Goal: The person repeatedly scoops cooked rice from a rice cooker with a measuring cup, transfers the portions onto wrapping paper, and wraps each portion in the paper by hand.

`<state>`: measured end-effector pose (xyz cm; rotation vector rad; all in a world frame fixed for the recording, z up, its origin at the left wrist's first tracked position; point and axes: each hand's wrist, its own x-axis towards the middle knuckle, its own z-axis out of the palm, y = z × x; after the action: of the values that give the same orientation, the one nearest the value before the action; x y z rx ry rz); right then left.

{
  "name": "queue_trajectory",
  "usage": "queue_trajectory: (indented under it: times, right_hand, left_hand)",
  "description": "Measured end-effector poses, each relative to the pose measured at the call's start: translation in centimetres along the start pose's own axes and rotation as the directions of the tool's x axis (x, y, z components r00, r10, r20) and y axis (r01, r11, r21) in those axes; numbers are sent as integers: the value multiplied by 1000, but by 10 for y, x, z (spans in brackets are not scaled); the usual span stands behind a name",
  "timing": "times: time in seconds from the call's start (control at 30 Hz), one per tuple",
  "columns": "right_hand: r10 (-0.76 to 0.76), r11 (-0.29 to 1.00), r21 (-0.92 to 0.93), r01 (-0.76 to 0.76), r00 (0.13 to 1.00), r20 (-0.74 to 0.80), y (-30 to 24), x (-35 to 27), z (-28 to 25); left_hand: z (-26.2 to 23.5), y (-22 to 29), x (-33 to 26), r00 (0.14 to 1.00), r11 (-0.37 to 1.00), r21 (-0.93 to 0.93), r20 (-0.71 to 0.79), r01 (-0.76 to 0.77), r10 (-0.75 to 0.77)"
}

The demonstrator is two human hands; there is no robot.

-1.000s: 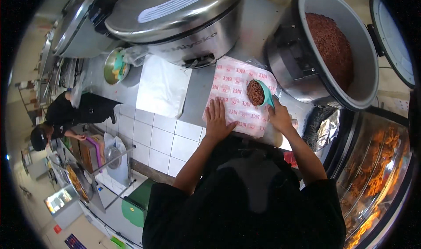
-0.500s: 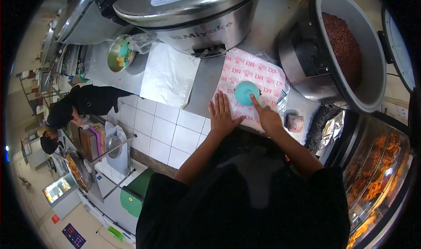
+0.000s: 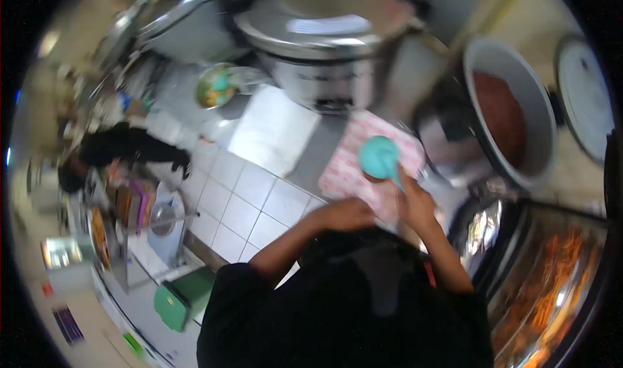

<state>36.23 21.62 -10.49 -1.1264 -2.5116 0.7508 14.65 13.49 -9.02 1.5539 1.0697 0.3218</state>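
Note:
A teal round-bowled ladle (image 3: 378, 157) sits over the stack of pink-and-white printed wrapping paper (image 3: 347, 149), with something brown showing at its lower rim. My right hand (image 3: 418, 206) has its fingers closed round the ladle's handle. Close to my body, at the paper's near left edge, my left hand (image 3: 355, 213) is drawn back; its fingers are blurred and partly hidden. Right of the paper stands an open cooker (image 3: 448, 141), tilted in view, with reddish-brown grains (image 3: 500, 118) inside.
Behind the paper is a large lidded steel cooker (image 3: 324, 83). White sheets (image 3: 276, 131) lie to its left, near a metal bowl (image 3: 217, 86) with teal and yellow things. A glass case of fried food (image 3: 551, 290) stands right. Another person (image 3: 123, 151) is far left.
My left hand has lifted off the paper and pulled back toward my body. The ladle has tilted, showing brown at its rim. The view has shifted and blurred.

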Motion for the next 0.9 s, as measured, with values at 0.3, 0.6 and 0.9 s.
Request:
queue_trajectory:
  times: [0.3, 0.6, 0.9]
  right_hand:
    - [112, 853, -330, -403, 760, -640, 6, 27, -255]
    - [-438, 873, -485, -59, 345, -830, -82, 17, -197]
    - [-218, 971, 58, 234, 955, -199, 9, -67, -24]
  left_hand:
    - [86, 141, 93, 383, 496, 237, -398, -835, 834]
    - [67, 87, 110, 801, 843, -56, 284, -535, 527]
    - [107, -168, 67, 772, 422, 880, -110, -217, 625]
